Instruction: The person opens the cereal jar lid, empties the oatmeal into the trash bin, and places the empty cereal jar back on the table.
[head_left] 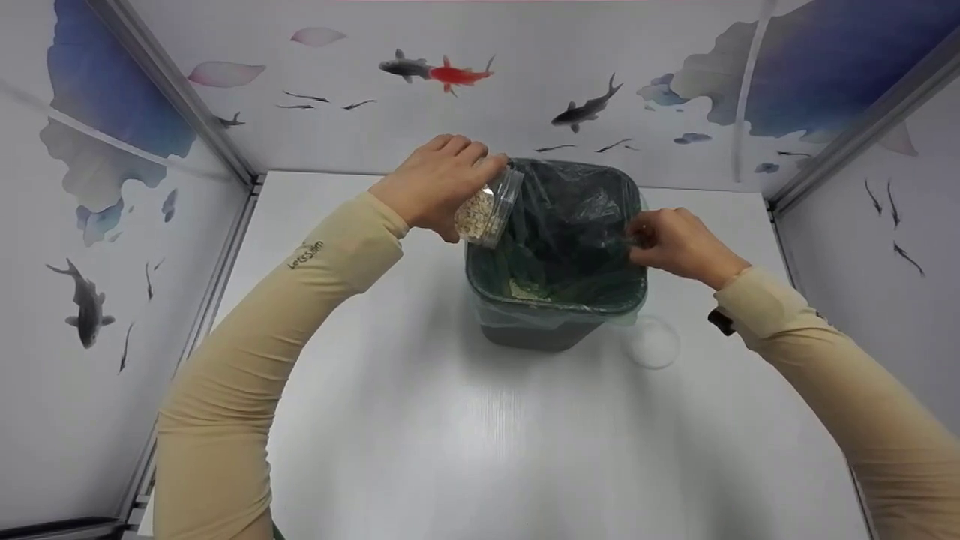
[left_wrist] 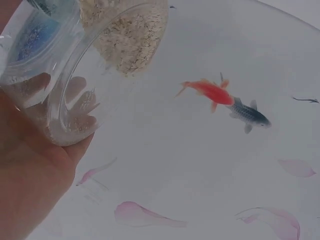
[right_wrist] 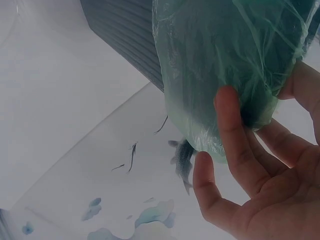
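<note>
My left hand (head_left: 439, 184) grips a clear plastic jar (head_left: 501, 210), tipped over the left rim of a dark bin (head_left: 529, 336). Pale flakes that look like oats (left_wrist: 132, 42) lie inside the jar, seen close in the left wrist view. A thin green plastic bag (head_left: 581, 199) lines the bin and folds out over its rim. Some similar pale flakes (head_left: 525, 289) sit low inside the lined bin. At the right rim, my right hand (head_left: 679, 244) pinches the bag's edge between thumb and fingers, its other fingers spread in the right wrist view.
A clear round lid (head_left: 654, 343) lies flat on the white table (head_left: 495, 435), just right of the bin. White panels with painted fish (head_left: 585, 109) stand at the back and both sides, close behind the bin.
</note>
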